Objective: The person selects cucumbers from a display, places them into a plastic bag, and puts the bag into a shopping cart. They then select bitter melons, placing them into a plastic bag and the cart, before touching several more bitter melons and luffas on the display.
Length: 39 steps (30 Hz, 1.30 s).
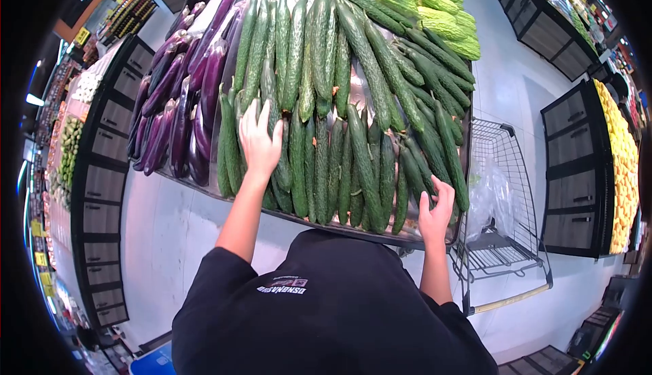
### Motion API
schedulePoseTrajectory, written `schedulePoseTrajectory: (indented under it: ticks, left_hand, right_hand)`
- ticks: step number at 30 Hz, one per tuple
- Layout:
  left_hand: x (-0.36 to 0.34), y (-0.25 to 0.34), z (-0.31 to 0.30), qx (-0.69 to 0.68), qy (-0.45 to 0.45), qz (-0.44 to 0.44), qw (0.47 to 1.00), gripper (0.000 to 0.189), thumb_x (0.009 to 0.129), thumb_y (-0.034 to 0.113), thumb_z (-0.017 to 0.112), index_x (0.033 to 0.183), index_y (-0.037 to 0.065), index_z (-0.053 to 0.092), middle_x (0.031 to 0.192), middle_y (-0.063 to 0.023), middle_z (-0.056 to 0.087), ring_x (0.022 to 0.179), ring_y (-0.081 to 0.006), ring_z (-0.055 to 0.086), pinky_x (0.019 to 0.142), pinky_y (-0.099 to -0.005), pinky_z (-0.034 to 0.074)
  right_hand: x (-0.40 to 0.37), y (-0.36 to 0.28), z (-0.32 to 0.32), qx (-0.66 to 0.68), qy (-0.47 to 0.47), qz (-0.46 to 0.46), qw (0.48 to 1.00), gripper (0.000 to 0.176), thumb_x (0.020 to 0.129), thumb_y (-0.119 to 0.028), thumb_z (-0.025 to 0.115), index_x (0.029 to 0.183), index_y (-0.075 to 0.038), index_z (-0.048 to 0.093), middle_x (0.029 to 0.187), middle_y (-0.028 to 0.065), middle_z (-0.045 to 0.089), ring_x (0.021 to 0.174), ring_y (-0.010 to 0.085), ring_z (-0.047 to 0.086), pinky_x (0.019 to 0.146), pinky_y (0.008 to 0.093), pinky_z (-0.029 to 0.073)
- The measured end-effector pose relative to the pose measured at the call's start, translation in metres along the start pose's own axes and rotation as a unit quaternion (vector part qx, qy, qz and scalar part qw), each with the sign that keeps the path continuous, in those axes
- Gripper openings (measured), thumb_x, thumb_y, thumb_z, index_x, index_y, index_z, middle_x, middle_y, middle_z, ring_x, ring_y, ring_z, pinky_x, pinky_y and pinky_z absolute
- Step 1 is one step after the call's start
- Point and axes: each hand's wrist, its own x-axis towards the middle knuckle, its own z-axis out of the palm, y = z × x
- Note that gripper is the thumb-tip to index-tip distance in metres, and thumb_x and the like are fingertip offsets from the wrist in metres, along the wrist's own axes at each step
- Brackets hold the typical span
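Note:
Dark green cucumbers (297, 164) lie in rows across a display tray (333, 227) in front of me. My left hand (261, 140) rests over the cucumbers at the left of the pile, fingers stretched out and slightly apart. It touches their upper ends and grips none that I can see. At the tray's right front corner, my right hand (437, 212) is beside a long cucumber (451, 161), its fingers apart and lightly curved. Whether its fingertips touch the cucumbers is hard to tell. Purple eggplants (182, 127) are heaped to the left.
Pale green bitter melons (445, 18) fill the far right of the stand. A wire shopping cart (506, 259) with a clear plastic bag (490, 195) in it stands to the right. Dark produce cabinets (576, 171) line the aisle, one with yellow fruit on top.

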Motion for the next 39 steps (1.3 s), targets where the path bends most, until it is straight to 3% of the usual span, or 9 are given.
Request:
schedulePoseTrajectory:
  ticks: [4,9,12,15,18,22,30,33,39]
  left_hand:
    - [-0.084,0.008,-0.017,0.001,-0.039,-0.048,0.998,0.062,0.094,0.027,0.062,0.150,0.007,0.042,0.159,-0.0215,0.030,0.146,-0.0398,0.029,0.119,-0.0549,0.018]
    - [-0.147,0.031,-0.024,-0.014,-0.032,-0.115,0.993,0.061,0.094,0.023,0.060,0.150,0.005,0.041,0.159,-0.0219,0.029,0.147,-0.0400,0.028,0.119,-0.0552,0.017]
    - [-0.168,0.043,-0.030,-0.020,-0.042,-0.131,0.990,0.061,0.094,0.021,0.060,0.149,0.005,0.042,0.159,-0.0217,0.030,0.147,-0.0395,0.028,0.119,-0.0550,0.018]
    - [-0.183,0.052,-0.035,-0.002,-0.061,-0.119,0.991,0.059,0.093,0.019,0.060,0.148,0.004,0.043,0.158,-0.0213,0.032,0.146,-0.0386,0.030,0.119,-0.0548,0.019]
    - [-0.196,0.064,-0.033,-0.002,-0.072,-0.090,0.993,0.058,0.093,0.018,0.059,0.147,0.004,0.045,0.157,-0.0205,0.035,0.146,-0.0377,0.031,0.119,-0.0545,0.020]
    - [-0.205,0.096,-0.013,-0.060,-0.072,0.002,0.996,0.049,0.090,0.014,0.061,0.137,0.003,0.052,0.151,-0.0189,0.044,0.142,-0.0364,0.039,0.118,-0.0541,0.024]
    - [-0.202,0.130,0.027,-0.136,-0.129,0.052,0.981,0.043,0.086,0.009,0.065,0.128,0.005,0.058,0.151,-0.0176,0.044,0.140,-0.0364,0.041,0.118,-0.0542,0.026]
    - [-0.199,0.130,0.027,-0.146,-0.135,0.051,0.979,0.042,0.086,0.009,0.065,0.128,0.005,0.059,0.152,-0.0175,0.044,0.140,-0.0359,0.041,0.118,-0.0542,0.026]
    - [-0.211,0.132,0.017,-0.149,-0.130,0.034,0.980,0.039,0.087,0.009,0.064,0.126,0.005,0.059,0.152,-0.0178,0.044,0.141,-0.0352,0.041,0.118,-0.0534,0.025]
  right_hand:
    - [0.007,-0.017,0.020,0.007,-0.040,-0.068,0.997,0.042,0.085,-0.006,0.065,0.127,-0.009,0.063,0.099,0.0120,0.060,0.088,0.0264,0.061,0.077,0.0370,0.050]
    - [0.005,-0.055,0.054,-0.276,-0.304,-0.106,0.906,0.092,0.085,-0.055,0.068,0.159,-0.024,0.023,0.079,0.0118,0.068,0.067,0.0286,0.069,0.060,0.0412,0.054]
    - [0.004,-0.048,0.063,-0.265,-0.301,-0.153,0.903,0.100,0.083,-0.054,0.071,0.160,-0.016,0.020,0.071,0.0109,0.066,0.055,0.0288,0.066,0.050,0.0411,0.053]
    - [0.017,-0.057,0.054,-0.278,-0.349,-0.153,0.882,0.103,0.083,-0.052,0.072,0.159,-0.011,0.015,0.075,0.0128,0.068,0.060,0.0303,0.068,0.055,0.0432,0.055]
    - [0.051,-0.052,0.063,-0.138,-0.138,-0.252,0.948,0.084,0.087,-0.043,0.069,0.155,-0.012,0.029,0.078,0.0133,0.066,0.063,0.0322,0.067,0.055,0.0441,0.055]
    - [0.129,-0.100,0.058,-0.182,-0.092,-0.174,0.963,0.083,0.089,-0.045,0.067,0.158,-0.026,0.024,0.090,0.0169,0.068,0.081,0.0362,0.070,0.070,0.0482,0.056]
    - [0.197,-0.110,0.092,-0.274,-0.263,-0.115,0.918,0.089,0.085,-0.049,0.067,0.158,-0.041,0.017,0.100,0.0223,0.072,0.093,0.0387,0.071,0.083,0.0492,0.056]
    - [0.194,-0.117,0.093,-0.155,-0.221,-0.112,0.956,0.090,0.080,-0.043,0.065,0.158,-0.037,0.020,0.096,0.0233,0.072,0.089,0.0413,0.070,0.082,0.0508,0.056]
    - [0.190,-0.114,0.134,-0.220,-0.207,-0.118,0.946,0.092,0.084,-0.046,0.063,0.160,-0.023,0.015,0.093,0.0228,0.072,0.084,0.0399,0.070,0.078,0.0498,0.055]
